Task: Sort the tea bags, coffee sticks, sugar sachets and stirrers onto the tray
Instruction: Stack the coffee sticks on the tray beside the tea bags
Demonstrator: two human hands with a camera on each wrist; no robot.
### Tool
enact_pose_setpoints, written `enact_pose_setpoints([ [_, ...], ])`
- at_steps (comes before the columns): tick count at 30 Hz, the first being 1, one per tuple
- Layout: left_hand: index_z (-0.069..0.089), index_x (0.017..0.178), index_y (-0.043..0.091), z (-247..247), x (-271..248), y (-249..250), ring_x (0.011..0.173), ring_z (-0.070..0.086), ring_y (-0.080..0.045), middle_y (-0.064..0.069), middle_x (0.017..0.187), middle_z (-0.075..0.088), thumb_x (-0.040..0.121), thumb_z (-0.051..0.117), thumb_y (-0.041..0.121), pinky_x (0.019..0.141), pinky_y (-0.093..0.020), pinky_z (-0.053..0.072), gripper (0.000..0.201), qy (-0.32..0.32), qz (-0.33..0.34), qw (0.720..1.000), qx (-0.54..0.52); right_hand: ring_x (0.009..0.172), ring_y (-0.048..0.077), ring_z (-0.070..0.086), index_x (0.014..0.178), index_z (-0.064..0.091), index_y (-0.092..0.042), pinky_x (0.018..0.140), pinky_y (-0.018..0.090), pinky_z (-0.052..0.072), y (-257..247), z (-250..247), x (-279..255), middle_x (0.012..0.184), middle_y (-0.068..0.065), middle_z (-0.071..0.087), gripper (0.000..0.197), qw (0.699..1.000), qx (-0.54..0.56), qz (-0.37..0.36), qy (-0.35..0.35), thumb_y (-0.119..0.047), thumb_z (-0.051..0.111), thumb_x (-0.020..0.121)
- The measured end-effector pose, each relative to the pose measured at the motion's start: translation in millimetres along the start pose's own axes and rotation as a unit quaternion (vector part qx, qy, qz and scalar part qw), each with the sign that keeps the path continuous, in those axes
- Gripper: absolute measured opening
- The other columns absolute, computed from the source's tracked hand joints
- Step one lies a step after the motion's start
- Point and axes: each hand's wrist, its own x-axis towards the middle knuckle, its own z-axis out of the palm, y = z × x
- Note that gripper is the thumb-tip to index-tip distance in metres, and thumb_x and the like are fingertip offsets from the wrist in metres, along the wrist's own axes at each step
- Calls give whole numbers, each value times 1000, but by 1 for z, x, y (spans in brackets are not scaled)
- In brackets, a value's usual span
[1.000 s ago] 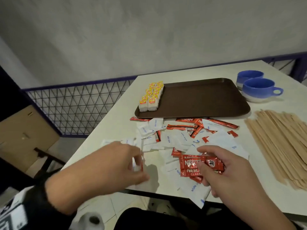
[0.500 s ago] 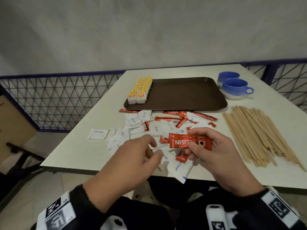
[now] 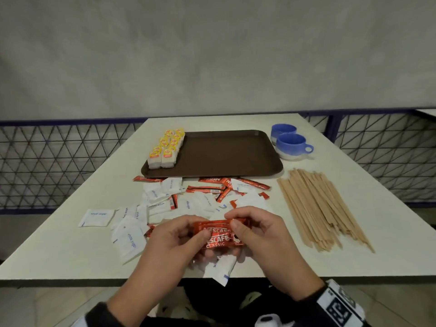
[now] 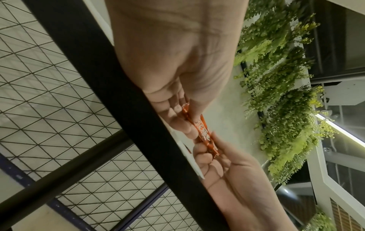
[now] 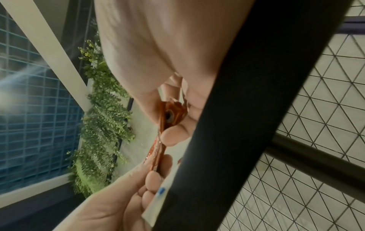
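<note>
Hands pinching a red bundle of coffee sticks above the table's near edge.

Head view: left hand (image 3: 172, 241) and right hand (image 3: 262, 234) each curl fingers and thumb round an end of the coffee sticks (image 3: 218, 234), held level over the white table (image 3: 59, 251). Loose coffee sticks and white sugar sachets (image 3: 195, 202) lie scattered between the hands and the brown tray (image 3: 236, 154); tea bags (image 3: 167, 147) stand in two rows along the tray's left side. Wooden stirrers (image 3: 323, 206) lie heaped to the right, two blue cups (image 3: 290, 145) beyond them.
Left wrist view: the bundle (image 4: 201, 129) is seen edge-on, thumb above, fingers below.
Right wrist view: right fingers (image 5: 171, 137) clamp the bundle's end.
</note>
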Motion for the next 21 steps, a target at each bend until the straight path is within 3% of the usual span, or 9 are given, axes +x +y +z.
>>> enact_pose_setpoints([
  [4, 77, 102, 15, -2, 1, -7, 66, 73, -17, -6, 89, 79, 90, 71, 2, 57, -25, 56, 18, 16, 17, 1000, -8, 66, 25, 69, 96, 78, -27, 58, 35, 54, 2, 4, -2, 91, 8, 74, 24, 999, -34, 8, 9, -4, 70, 94],
  [6, 76, 104, 18, -7, 0, -10, 71, 75, -22, -7, 91, 79, 89, 73, 2, 64, -32, 60, 22, 19, 24, 999, -13, 83, 20, 73, 95, 79, -30, 67, 37, 60, -2, 6, -3, 96, 3, 75, 27, 998, -65, 21, 5, -5, 72, 93],
  [8, 74, 111, 24, -14, -2, -9, 76, 76, -25, -6, 89, 78, 85, 76, 9, 69, -38, 62, 30, 12, 31, 999, -17, 98, 14, 72, 98, 78, -36, 81, 38, 62, -17, 6, -4, 101, -6, 76, 24, 986, -165, 14, -33, -12, 75, 92],
  [11, 73, 111, 37, -25, -5, -4, 84, 77, -22, -2, 85, 78, 74, 78, 23, 71, -35, 60, 40, 16, 40, 998, -40, 101, 2, 70, 105, 77, -39, 90, 30, 58, -64, 5, 4, 103, -19, 75, 20, 942, -306, -1, -140, -23, 76, 92],
  [13, 74, 107, 41, -30, -2, 4, 82, 77, -23, -6, 88, 79, 73, 78, 21, 71, -37, 61, 39, 30, 70, 995, -62, 99, 0, 70, 108, 77, -36, 91, 30, 58, -97, 10, 18, 103, -20, 75, 19, 906, -373, -4, -200, -25, 73, 94],
  [15, 73, 107, 43, -38, 5, 14, 79, 76, -26, -9, 87, 78, 75, 78, 19, 71, -43, 62, 41, 36, 103, 991, -71, 95, -2, 71, 113, 76, -34, 87, 27, 59, -124, 21, 39, 103, -20, 75, 18, 851, -460, -4, -254, -30, 70, 96],
  [17, 72, 113, 37, -52, 21, 28, 72, 74, -26, -9, 81, 76, 79, 79, 11, 65, -36, 59, 43, 19, 132, 989, -64, 85, 1, 73, 112, 75, -33, 78, 24, 61, -149, 31, 64, 96, -14, 77, 16, 810, -505, 11, -298, -33, 67, 97],
  [19, 69, 119, 29, -73, 45, 42, 67, 72, -26, -11, 80, 73, 84, 77, 0, 63, -28, 56, 46, -1, 143, 989, -29, 77, 9, 74, 108, 73, -33, 71, 24, 61, -172, 39, 97, 88, -7, 78, 13, 790, -535, 15, -299, -30, 66, 98],
  [21, 68, 117, 24, -94, 75, 53, 67, 73, -28, -10, 80, 74, 88, 75, 0, 63, -30, 58, 39, 0, 134, 991, 31, 77, 15, 76, 105, 74, -28, 71, 28, 63, -188, 42, 139, 85, -1, 78, 10, 797, -543, 8, -264, -25, 68, 97],
])
